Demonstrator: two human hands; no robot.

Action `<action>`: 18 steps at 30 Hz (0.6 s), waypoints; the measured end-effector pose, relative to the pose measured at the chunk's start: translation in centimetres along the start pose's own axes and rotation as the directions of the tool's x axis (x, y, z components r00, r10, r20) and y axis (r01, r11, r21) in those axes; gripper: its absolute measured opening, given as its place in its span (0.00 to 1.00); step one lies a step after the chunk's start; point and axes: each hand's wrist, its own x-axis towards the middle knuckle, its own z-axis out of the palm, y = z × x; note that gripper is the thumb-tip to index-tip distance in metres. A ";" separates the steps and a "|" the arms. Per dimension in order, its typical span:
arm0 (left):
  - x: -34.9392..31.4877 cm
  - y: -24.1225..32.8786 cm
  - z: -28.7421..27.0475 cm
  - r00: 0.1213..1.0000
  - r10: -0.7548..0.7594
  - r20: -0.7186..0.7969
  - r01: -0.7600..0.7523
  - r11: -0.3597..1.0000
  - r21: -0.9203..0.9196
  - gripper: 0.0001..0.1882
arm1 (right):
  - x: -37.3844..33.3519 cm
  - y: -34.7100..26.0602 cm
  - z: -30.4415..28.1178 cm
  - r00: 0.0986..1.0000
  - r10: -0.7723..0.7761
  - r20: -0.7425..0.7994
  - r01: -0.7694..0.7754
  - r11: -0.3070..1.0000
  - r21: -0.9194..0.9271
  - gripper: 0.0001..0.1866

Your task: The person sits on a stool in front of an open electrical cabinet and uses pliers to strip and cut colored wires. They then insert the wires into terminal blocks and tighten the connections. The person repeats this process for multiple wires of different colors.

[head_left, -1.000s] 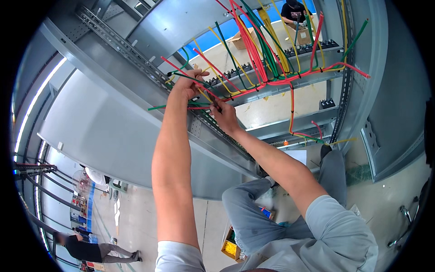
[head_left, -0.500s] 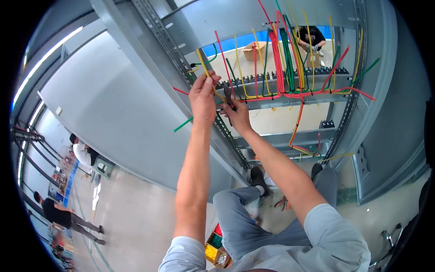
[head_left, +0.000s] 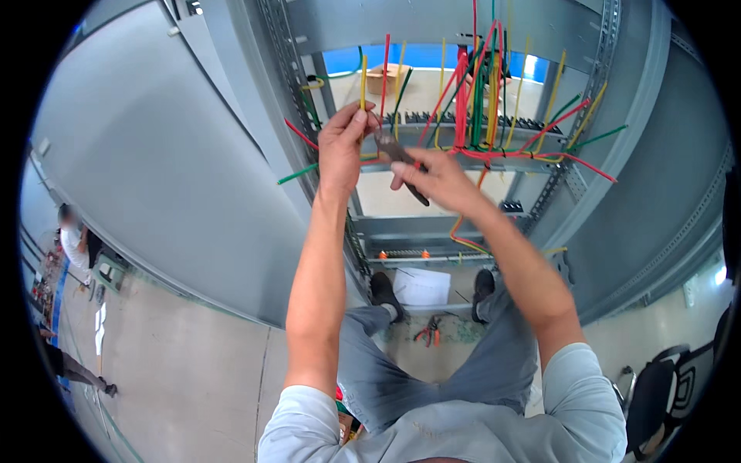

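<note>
My left hand [head_left: 342, 150] pinches a yellow wire [head_left: 363, 81] between thumb and fingers, and the wire's end stands up above them. Wrapped round dark-handled pliers [head_left: 392, 149] is my right hand [head_left: 441, 179], slightly blurred. The jaws point up and left, close beside the left fingertips; whether they grip a wire cannot be made out. Just right of the hands, red, green and yellow wires rise from a harness, with a thick red bundle [head_left: 461, 116] and a green bundle [head_left: 478, 116] at its middle. Behind runs a row of black terminals [head_left: 421, 118].
A grey metal cabinet frame [head_left: 282, 100] surrounds the wiring, with a large panel [head_left: 154, 154] at left. Between my feet lies white paper [head_left: 422, 287]; nearer are red-handled pliers [head_left: 427, 333]. A black chair [head_left: 656, 397] stands lower right. A person [head_left: 73, 245] is far left.
The right hand has pulled back and turned, and the pliers now slant with their jaws towards the left hand. The left hand keeps its yellow wire. My view has swung to the right.
</note>
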 end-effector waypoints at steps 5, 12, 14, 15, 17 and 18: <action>-2.3 0.0 -0.2 0.998 0.037 -0.052 -0.033 0.996 0.080 0.13 | 0.0 -5.7 -0.8 0.962 0.168 0.217 -0.222 0.941 0.255 0.20; -4.6 0.5 0.6 0.999 0.047 0.008 -0.048 0.987 0.156 0.15 | -0.8 -5.6 -1.5 0.929 -0.366 -0.054 0.153 0.513 -0.845 0.25; -5.1 0.3 0.9 0.996 0.081 0.019 -0.084 0.983 0.162 0.15 | -0.4 -5.3 -0.5 0.934 -0.345 -0.090 0.095 0.484 -0.870 0.27; -5.2 0.2 0.9 0.995 0.098 0.014 -0.099 0.985 0.141 0.14 | -0.4 -5.1 0.0 0.928 -0.357 -0.108 0.076 0.465 -0.882 0.27; -5.5 0.1 0.9 0.991 0.133 0.002 -0.132 0.986 0.100 0.12 | -0.5 -4.7 0.9 0.913 -0.384 -0.141 0.040 0.427 -0.903 0.30; -5.6 0.0 0.8 0.991 0.131 0.001 -0.130 0.986 0.101 0.12 | -0.6 -4.7 1.2 0.920 -0.362 -0.151 0.019 0.426 -0.905 0.31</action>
